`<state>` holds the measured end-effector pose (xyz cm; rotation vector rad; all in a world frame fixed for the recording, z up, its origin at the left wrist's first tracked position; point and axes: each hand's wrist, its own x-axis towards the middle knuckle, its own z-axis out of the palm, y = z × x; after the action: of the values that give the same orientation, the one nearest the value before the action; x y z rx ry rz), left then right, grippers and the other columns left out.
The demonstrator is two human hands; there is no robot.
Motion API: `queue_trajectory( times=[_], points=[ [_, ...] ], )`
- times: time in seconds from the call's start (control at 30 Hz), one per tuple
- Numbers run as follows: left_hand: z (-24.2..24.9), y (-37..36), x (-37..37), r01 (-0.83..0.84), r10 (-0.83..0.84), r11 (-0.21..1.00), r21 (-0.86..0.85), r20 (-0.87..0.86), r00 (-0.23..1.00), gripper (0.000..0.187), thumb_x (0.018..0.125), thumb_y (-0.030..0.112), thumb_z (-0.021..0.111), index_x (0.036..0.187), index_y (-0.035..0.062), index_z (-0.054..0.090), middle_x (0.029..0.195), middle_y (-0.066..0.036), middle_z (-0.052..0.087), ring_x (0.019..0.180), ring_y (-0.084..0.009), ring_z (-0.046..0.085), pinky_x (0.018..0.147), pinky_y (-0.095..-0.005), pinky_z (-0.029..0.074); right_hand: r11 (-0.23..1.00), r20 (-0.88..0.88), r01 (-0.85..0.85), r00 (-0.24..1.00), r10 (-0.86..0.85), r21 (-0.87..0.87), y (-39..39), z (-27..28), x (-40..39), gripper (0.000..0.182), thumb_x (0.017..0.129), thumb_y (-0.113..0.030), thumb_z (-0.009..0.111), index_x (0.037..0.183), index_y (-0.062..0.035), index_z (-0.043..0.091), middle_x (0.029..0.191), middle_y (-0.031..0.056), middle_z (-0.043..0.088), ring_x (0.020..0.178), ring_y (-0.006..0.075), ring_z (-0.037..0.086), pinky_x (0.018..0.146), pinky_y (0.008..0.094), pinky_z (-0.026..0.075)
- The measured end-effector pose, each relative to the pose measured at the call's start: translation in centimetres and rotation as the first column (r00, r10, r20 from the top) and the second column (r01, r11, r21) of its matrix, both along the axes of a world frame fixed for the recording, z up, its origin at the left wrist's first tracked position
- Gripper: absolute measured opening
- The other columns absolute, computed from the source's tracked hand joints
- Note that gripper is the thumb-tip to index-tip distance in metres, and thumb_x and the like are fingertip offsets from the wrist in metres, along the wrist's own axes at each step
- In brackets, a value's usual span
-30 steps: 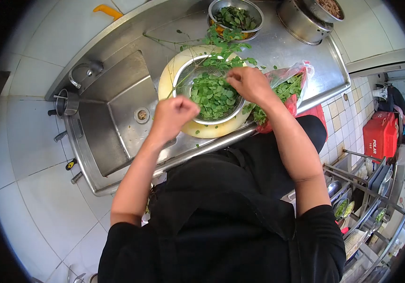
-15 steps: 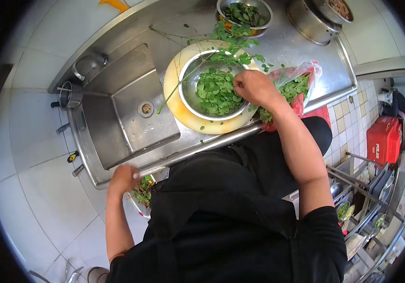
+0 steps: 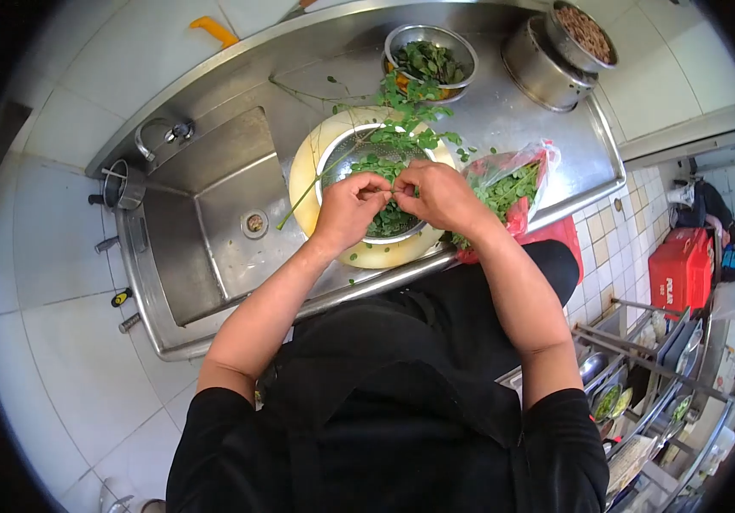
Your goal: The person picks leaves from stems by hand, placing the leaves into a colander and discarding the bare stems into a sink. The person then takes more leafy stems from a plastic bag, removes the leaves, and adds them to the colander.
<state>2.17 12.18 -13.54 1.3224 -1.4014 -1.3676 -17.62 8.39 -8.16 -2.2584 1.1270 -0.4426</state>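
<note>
Pinching: left hand (image 3: 348, 207) and right hand (image 3: 437, 193) meet fingertip to fingertip over the steel colander (image 3: 330, 156), both closed on one leafy sprig (image 3: 387, 190).
Grip state: fingers of each hand pressed together around the sprig; the exact contact point is hidden by the knuckles, so which hand holds stem and which holds leaves I cannot tell for sure.
Sprig position: directly between the two hands, just above the picked leaves (image 3: 389, 221) heaped in the colander.
Long axis: seemingly running left to right, from one hand to the other, across the colander's mouth.
Nearer hand: neither; both are equally on it, thumbs almost touching.
Loose stem (image 3: 299, 205): a bare green stalk slants from the colander rim down toward the sink (image 3: 213, 214), on the left hand's side.
Supply: red plastic bag (image 3: 513, 184) of greens lies just beside the right wrist, nearer that hand.
Under the colander: a yellow basin (image 3: 303, 167) on the steel counter (image 3: 513, 111).
</note>
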Motion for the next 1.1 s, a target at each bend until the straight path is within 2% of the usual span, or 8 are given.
queue_trajectory(
  times=[0.2, 0.27, 0.4, 0.67, 0.8, 0.9, 1.03, 1.1],
  points=[
    [0.0, 0.1, 1.4, -0.078, 0.081, 0.994, 0.077, -0.050, 0.995, 0.016, 0.090, 0.003, 0.073, 0.106, -0.0008, 0.071, 0.098, -0.007, 0.072, 0.086, -0.0113, 0.067, 0.078, -0.0252, 0.055, 0.994, -0.102, 0.101, 0.989, -0.105, -0.038, -0.4, -0.6, -1.2, 0.012, 0.082, -0.016, 0.066, 0.083, -0.0044, 0.069, 0.087, 0.0156, 0.068, 0.086, 0.0368, 0.067, 0.077, 0.0472, 0.053],
    [0.6, 0.3, 1.8, 0.017, 0.064, 0.979, -0.203, 0.383, 0.922, 0.023, 0.086, 0.010, 0.078, 0.108, 0.0038, 0.074, 0.113, -0.011, 0.071, 0.102, -0.0191, 0.068, 0.089, -0.0308, 0.054, 0.993, -0.077, 0.097, 0.992, -0.102, -0.068, -0.5, -0.8, -1.3, 0.011, 0.080, -0.013, 0.070, 0.082, -0.0021, 0.068, 0.082, 0.0144, 0.067, 0.080, 0.0346, 0.066, 0.072, 0.0444, 0.051],
    [0.9, 0.4, 0.8, 0.066, 0.112, 0.923, -0.380, 0.426, 0.898, 0.028, 0.083, 0.018, 0.080, 0.109, 0.0081, 0.075, 0.126, -0.011, 0.067, 0.117, -0.0278, 0.064, 0.100, -0.0366, 0.049, 0.994, -0.046, 0.070, 0.996, -0.074, -0.079, -0.4, -0.6, -0.8, 0.012, 0.080, -0.013, 0.070, 0.082, -0.0017, 0.068, 0.082, 0.0147, 0.066, 0.080, 0.0353, 0.065, 0.072, 0.0447, 0.051],
    [0.9, 0.3, 0.2, 0.052, 0.117, 0.928, -0.369, 0.421, 0.899, 0.015, 0.092, 0.015, 0.069, 0.100, 0.0021, 0.070, 0.099, -0.011, 0.073, 0.090, -0.0262, 0.070, 0.080, -0.0355, 0.053, 0.997, -0.174, 0.050, 0.983, -0.060, -0.063, -0.3, -0.4, -0.5, 0.014, 0.084, -0.018, 0.065, 0.086, -0.0049, 0.071, 0.092, 0.0149, 0.070, 0.090, 0.0356, 0.068, 0.079, 0.0463, 0.054],
    [2.1, 2.2, 2.6, -0.031, 0.137, 0.955, -0.293, 0.349, 0.927, 0.015, 0.097, 0.016, 0.064, 0.099, 0.0016, 0.068, 0.093, -0.011, 0.072, 0.089, -0.0234, 0.069, 0.080, -0.0336, 0.052, 0.999, -0.255, 0.036, 0.966, -0.035, 0.001, -0.5, -2.1, -0.4, 0.015, 0.086, -0.017, 0.064, 0.088, -0.0048, 0.073, 0.095, 0.0168, 0.070, 0.092, 0.0358, 0.068, 0.082, 0.0468, 0.055],
    [4.4, 5.6, 6.1, 0.048, -0.006, 0.995, -0.084, 0.435, 0.900, 0.019, 0.097, 0.018, 0.060, 0.091, 0.0010, 0.063, 0.084, -0.018, 0.068, 0.080, -0.0321, 0.068, 0.072, -0.0396, 0.052, 1.000, -0.335, -0.001, 0.942, 0.007, 0.020, -0.8, -3.4, 0.1, 0.018, 0.087, -0.019, 0.065, 0.090, -0.0032, 0.073, 0.096, 0.0193, 0.070, 0.095, 0.0363, 0.069, 0.084, 0.0468, 0.055],
    [5.1, 13.0, 14.1, 0.247, -0.427, 0.902, 0.355, 0.638, 0.641, 0.022, 0.094, 0.023, 0.061, 0.091, 0.0017, 0.064, 0.077, -0.020, 0.066, 0.075, -0.0369, 0.067, 0.070, -0.0445, 0.051, 0.991, -0.432, -0.011, 0.899, 0.069, 0.134, -0.8, -1.2, 0.7, 0.018, 0.088, -0.018, 0.066, 0.091, -0.0009, 0.073, 0.096, 0.0206, 0.071, 0.096, 0.0368, 0.069, 0.086, 0.0468, 0.055],
    [0.8, 18.6, 20.4, 0.318, -0.690, 0.721, 0.616, 0.597, 0.409, 0.026, 0.089, 0.028, 0.067, 0.100, 0.0043, 0.070, 0.085, -0.020, 0.070, 0.077, -0.0373, 0.068, 0.073, -0.0460, 0.052, 0.989, -0.438, -0.023, 0.895, 0.086, 0.147, -0.7, -1.1, 0.9, 0.018, 0.087, -0.017, 0.066, 0.091, -0.0007, 0.073, 0.096, 0.0202, 0.072, 0.095, 0.0370, 0.069, 0.085, 0.0470, 0.055]
  ],
)
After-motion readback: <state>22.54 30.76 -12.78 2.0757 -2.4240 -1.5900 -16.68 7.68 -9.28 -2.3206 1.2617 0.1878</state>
